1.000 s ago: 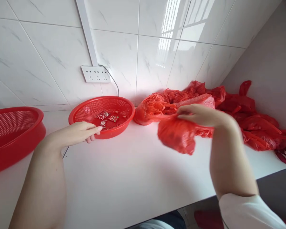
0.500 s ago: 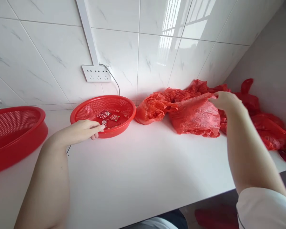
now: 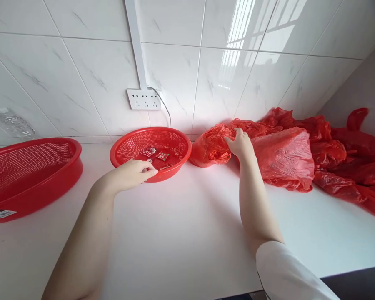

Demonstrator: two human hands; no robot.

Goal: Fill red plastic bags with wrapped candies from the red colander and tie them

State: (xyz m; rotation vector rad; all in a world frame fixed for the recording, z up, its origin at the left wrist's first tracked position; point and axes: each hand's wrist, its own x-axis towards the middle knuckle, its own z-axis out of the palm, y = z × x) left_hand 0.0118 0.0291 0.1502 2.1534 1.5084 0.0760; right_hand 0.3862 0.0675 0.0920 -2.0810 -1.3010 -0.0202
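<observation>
My left hand [image 3: 135, 176] is loosely bent over the near rim of the smaller red mesh basket [image 3: 184, 160], thumb and index slightly apart. I see nothing held in it; whether it rests on the rim I cannot tell. Several small red printed packets [image 3: 162, 156] lie inside that basket. My right hand [image 3: 241, 143] reaches over a crumpled red plastic bag [image 3: 208, 146], thumb and fingers apart; contact is unclear. Just right of it stands a fuller red plastic bag [image 3: 283, 156].
A larger red mesh basket [image 3: 46, 179] with a label stands at left. Behind it is a clear plastic bottle [image 3: 15, 123]. More red bags [image 3: 350, 171] crowd the right side of the white counter [image 3: 181, 241]. On the tiled wall is a socket strip [image 3: 143, 99] with a cable.
My right hand has let go of the top of the fuller bag and moved left to the crumpled bag. My left hand stays by the smaller basket. The view has turned left.
</observation>
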